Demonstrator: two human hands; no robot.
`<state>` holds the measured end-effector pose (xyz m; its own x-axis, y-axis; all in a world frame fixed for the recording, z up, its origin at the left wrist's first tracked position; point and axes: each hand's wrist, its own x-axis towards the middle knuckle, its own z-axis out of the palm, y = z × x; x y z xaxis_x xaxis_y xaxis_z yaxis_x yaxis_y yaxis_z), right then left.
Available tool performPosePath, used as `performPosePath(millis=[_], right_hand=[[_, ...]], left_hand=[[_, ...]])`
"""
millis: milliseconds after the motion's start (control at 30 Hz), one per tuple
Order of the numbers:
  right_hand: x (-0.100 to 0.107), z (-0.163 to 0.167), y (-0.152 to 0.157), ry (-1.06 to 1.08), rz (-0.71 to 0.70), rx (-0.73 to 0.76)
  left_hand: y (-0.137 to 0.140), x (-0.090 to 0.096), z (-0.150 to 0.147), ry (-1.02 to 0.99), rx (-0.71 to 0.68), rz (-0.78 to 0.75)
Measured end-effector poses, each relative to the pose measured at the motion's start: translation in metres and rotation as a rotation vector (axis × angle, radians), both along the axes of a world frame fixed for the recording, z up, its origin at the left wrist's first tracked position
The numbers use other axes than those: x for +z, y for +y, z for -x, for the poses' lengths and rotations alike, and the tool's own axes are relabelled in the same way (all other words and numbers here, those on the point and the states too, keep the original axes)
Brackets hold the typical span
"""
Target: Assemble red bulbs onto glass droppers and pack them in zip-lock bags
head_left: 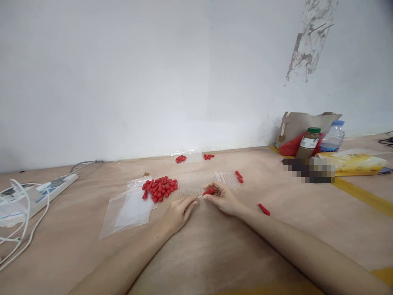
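My left hand [179, 214] pinches a thin, clear dropper tube [199, 197], of which only a short length shows between the two hands. In the fingers of my right hand [223, 198] is a red rubber dropper bulb [208, 191], at the tube's end. Just beyond the hands lies a row of clear dropper tubes [192, 184], side by side. A heap of red bulbs [159, 188] sits left of that row, partly on a clear plastic bag [132, 211]. Two red bulbs [239, 176] rest at the row's right end, and a single red bulb [264, 209] lies near my right forearm.
By the wall are more red bulbs [181, 159] with a clear bag [193, 157]. A white power strip [39, 196] with cables is at left. At right stand a grey bag [302, 119], a green-capped bottle [309, 143], a blue-capped bottle [333, 137] and a yellow packet [356, 164].
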<state>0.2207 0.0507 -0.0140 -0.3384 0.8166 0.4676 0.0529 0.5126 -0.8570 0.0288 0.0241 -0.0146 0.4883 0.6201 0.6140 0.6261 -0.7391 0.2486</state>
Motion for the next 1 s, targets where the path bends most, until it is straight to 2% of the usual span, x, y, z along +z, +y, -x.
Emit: performPosePath(millis=[133, 233, 333, 400, 500, 667, 867, 1000], right_hand=[[0.007, 0.005, 0.008, 0.247, 0.177, -0.025], [0.029, -0.022, 0.030, 0.273, 0.254, -0.186], [0.049, -0.071, 0.059, 0.083, 0.268, -0.461], [0.053, -0.102, 0.073, -0.155, 0.327, -0.631], [0.041, -0.128, 0.086, -0.271, 0.392, -0.706], [0.015, -0.128, 0.098, -0.378, 0.435, -0.731], [0.010, -0.121, 0.108, -0.440, 0.422, -0.736], [0.009, -0.125, 0.103, -0.462, 0.399, -0.785]], left_hand=[[-0.003, 0.001, 0.001, -0.015, -0.018, 0.020], [-0.005, 0.004, 0.001, -0.020, 0.033, 0.038], [-0.005, 0.006, 0.000, -0.014, 0.068, 0.056], [-0.005, 0.007, -0.002, -0.004, 0.072, 0.068], [-0.005, 0.007, -0.003, 0.004, 0.080, 0.086], [-0.004, 0.004, -0.003, 0.007, 0.089, 0.154], [-0.002, 0.001, -0.002, 0.024, 0.094, 0.181], [-0.003, 0.004, -0.002, 0.023, 0.087, 0.124]])
